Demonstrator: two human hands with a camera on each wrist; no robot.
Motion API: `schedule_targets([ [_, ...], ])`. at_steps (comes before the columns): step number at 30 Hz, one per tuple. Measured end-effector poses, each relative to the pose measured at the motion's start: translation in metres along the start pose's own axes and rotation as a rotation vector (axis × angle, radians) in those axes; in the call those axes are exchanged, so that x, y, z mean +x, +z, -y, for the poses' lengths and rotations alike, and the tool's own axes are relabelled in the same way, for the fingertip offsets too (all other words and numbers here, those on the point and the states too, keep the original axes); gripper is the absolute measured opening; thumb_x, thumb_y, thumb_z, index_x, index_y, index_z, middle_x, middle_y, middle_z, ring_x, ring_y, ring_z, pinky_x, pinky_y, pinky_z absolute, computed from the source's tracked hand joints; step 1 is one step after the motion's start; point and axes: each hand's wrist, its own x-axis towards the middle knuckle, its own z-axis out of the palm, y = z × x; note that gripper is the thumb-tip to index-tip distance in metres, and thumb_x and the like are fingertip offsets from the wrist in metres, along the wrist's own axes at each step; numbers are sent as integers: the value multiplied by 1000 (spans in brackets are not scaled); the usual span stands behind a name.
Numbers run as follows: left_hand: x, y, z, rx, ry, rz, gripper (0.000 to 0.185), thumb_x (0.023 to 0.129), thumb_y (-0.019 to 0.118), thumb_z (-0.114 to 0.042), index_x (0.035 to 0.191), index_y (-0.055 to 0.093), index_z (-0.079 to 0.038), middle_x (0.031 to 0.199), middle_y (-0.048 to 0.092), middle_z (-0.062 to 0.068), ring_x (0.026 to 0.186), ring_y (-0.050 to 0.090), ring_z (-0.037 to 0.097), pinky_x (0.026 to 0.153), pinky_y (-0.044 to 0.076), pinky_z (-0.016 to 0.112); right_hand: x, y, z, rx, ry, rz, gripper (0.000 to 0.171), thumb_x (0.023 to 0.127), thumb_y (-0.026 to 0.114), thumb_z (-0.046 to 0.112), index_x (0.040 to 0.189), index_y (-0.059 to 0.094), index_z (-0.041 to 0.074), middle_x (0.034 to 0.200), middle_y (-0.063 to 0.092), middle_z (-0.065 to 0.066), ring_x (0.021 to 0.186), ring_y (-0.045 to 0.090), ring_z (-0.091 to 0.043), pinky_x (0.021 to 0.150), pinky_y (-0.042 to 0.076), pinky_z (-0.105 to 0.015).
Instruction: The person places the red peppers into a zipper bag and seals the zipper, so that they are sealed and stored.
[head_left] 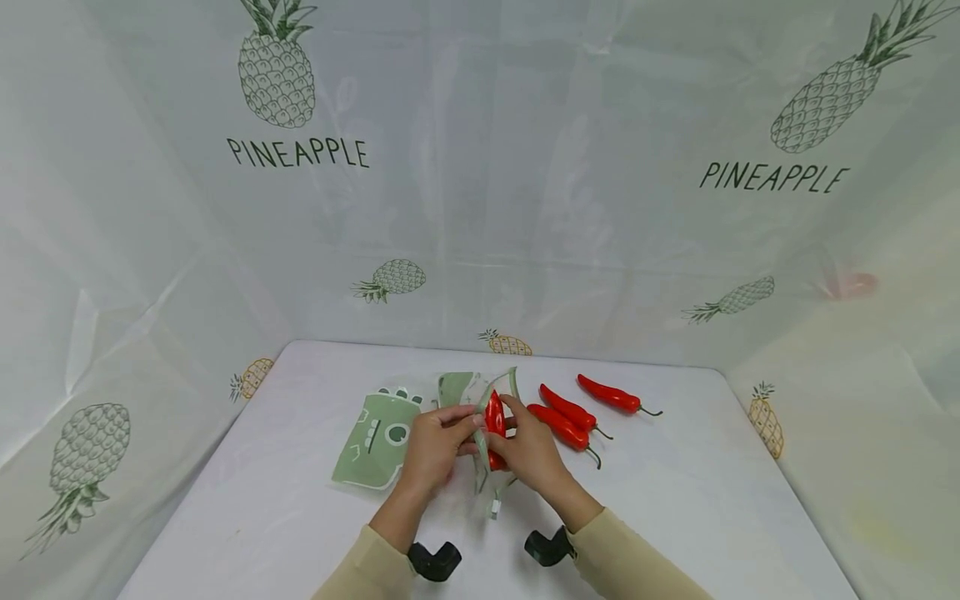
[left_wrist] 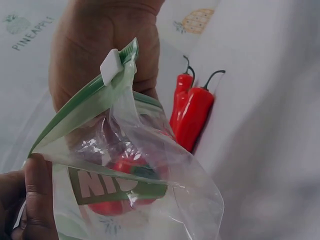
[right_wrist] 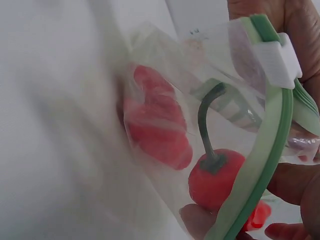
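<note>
A clear zip bag (head_left: 459, 390) with a green zip edge and a white slider (right_wrist: 281, 62) stands between both hands, its mouth spread. My left hand (head_left: 431, 448) pinches the bag's edge from the left side. My right hand (head_left: 534, 454) grips a red chili pepper (head_left: 495, 417) at the bag's mouth; its curved green stem (right_wrist: 204, 120) shows in the right wrist view. Other red peppers (right_wrist: 157, 120) appear blurred through the film there; I cannot tell whether they lie inside the bag. The left wrist view shows red shapes (left_wrist: 112, 205) behind the printed film.
Right of the hands, red chili peppers lie on the white table (head_left: 720, 500): two close together (head_left: 567, 407) and one farther back (head_left: 609, 394). A green bag with a monster face (head_left: 382, 442) lies left. A pineapple-print sheet (head_left: 480, 167) rises behind the table.
</note>
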Motion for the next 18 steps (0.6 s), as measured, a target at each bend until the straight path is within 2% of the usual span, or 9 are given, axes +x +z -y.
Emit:
schedule_targets([
  [7,1,-2,-3,-42,-21,-38,31,96,79,-11,122,75,5,101,77,14,73,72,11,68,66,28,0,1,-2,61,-8,26,74,94,80,21,157,44,5,133,66,-28,94,77,-31,58,65,-32],
  [11,1,-3,-2,-46,-22,-48,29,95,79,-10,120,76,5,96,76,11,72,70,11,65,64,24,-1,1,-3,60,-7,36,72,95,79,20,156,46,5,135,64,-30,100,76,-36,58,65,-33],
  [14,1,-3,-2,-45,-20,-51,29,95,79,-10,120,76,5,95,76,11,72,70,10,65,64,24,-3,0,-3,64,-12,39,69,95,79,20,154,48,4,134,65,-29,102,76,-37,59,65,-34],
  [18,-1,-3,-1,-29,-16,-52,29,95,79,-10,119,76,6,97,77,13,73,70,10,69,66,29,-5,-2,-5,66,-14,15,63,95,79,19,151,52,4,129,68,-26,102,75,-33,66,67,-35],
])
